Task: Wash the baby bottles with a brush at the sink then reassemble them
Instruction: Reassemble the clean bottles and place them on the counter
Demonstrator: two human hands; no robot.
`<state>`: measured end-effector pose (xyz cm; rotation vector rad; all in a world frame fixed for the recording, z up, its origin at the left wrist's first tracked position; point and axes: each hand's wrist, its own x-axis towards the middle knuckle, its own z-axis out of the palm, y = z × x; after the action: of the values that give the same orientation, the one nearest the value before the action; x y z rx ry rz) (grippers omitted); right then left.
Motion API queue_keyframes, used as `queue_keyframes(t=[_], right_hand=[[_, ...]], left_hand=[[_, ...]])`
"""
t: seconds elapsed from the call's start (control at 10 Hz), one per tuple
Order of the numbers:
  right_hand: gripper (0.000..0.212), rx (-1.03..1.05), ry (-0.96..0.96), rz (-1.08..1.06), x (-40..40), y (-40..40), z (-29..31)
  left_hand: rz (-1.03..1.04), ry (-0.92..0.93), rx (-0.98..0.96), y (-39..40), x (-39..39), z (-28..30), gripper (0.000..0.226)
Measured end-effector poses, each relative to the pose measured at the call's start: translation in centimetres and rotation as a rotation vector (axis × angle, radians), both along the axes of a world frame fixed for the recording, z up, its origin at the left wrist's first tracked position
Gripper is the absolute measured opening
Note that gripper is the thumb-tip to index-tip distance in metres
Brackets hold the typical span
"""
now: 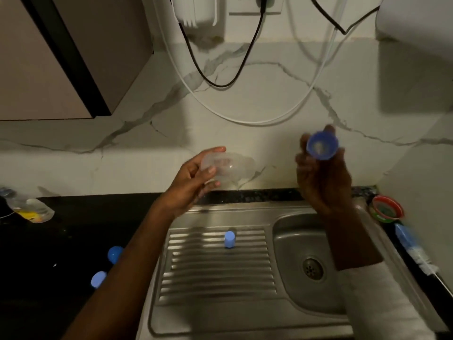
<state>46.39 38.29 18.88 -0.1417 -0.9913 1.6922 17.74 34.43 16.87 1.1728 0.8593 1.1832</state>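
Sink (pixel 245 315): three loose blue caps (pixel 229 239) (fourth held).

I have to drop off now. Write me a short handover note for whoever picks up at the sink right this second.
Left hand grips a clear bottle body, lying sideways above the counter edge.
Right hand holds a blue collar with teat, apart from the bottle.
Blue cap stands on the drainboard; two more blue caps on the dark counter. Brush lies right of the basin.
Another bottle lies far left.
Brush is set down; whether washing is done is unclear.
Left: screw collar on, cap it, check the other bottle.
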Motion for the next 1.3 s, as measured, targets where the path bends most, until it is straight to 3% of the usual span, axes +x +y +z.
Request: queue_keyframes(t=[0.1, 0.2, 0.3, 0.4, 0.5, 0.6, 0.7, 0.8, 0.9, 1.0, 1.1, 1.2, 1.3], right_hand=[[0.022, 0.373, -1.103, -0.415, 0.9, -0.5, -11.1], [0.019, 0.711, -1.821, -0.329, 3.4, -1.1, -21.7], [0.013, 0.365, -1.574, -0.248, 2.4, -0.4, -16.3], [0.020, 0.187, -1.081, -0.251, -0.1, 1.5, -5.4], [0.030, 0.065, -0.143, 0.006, 0.5, 1.9, 1.9], [0.035, -0.034, 0.147, 0.049, 1.7, 0.6, 0.2], [0.025, 0.239, -0.744, -0.211, 3.1, 1.0, -10.4], [0.027, 0.797, -1.592, -0.314, 5.5, -0.6, -21.9], [0.011, 0.339, -1.552, -0.218, 5.5, -1.1, -22.0], [0.020, 0.242, -1.382, -0.243, 3.7, -0.1, -16.1], [0.027, -0.100, -0.723, -0.175, 2.5, 2.3, -8.1], [0.028, -0.183, 0.063, 0.105, 2.9, 3.2, -2.3], [0.026, -0.210, -0.043, 0.174, 3.4, 3.5, -4.4]], left_hand=[[0.011, 0.802, 0.006, 0.1, -1.1, -7.8, 0.045], [0.039, 1.631, 0.045, -0.8, -2.5, -13.3, 0.047], [0.187, 1.329, 0.152, 0.7, -2.8, -11.6, 0.049], [0.385, 0.861, 0.187, 2.5, -1.9, -4.3, 0.049], [0.411, 0.263, 0.199, 2.7, 0.4, 2.7, 0.038], [0.334, -0.244, -0.009, 2.2, 1.1, 1.2, 0.047], [0.150, 0.837, 0.057, 1.4, -0.4, -7.4, 0.037], [-0.062, 1.616, -0.041, -0.9, -1.8, -14.7, 0.056], [0.072, 1.429, -0.149, -1.1, -1.0, -15.1, 0.062], [0.298, 1.019, -0.129, -0.1, 0.2, -10.1, 0.049], [0.395, 0.316, -0.103, 1.2, 3.3, -2.2, 0.037], [0.307, -0.361, -0.130, 1.9, 4.3, 0.8, 0.052], [0.293, 0.373, -0.028, 2.0, 3.7, -3.7, 0.034]])
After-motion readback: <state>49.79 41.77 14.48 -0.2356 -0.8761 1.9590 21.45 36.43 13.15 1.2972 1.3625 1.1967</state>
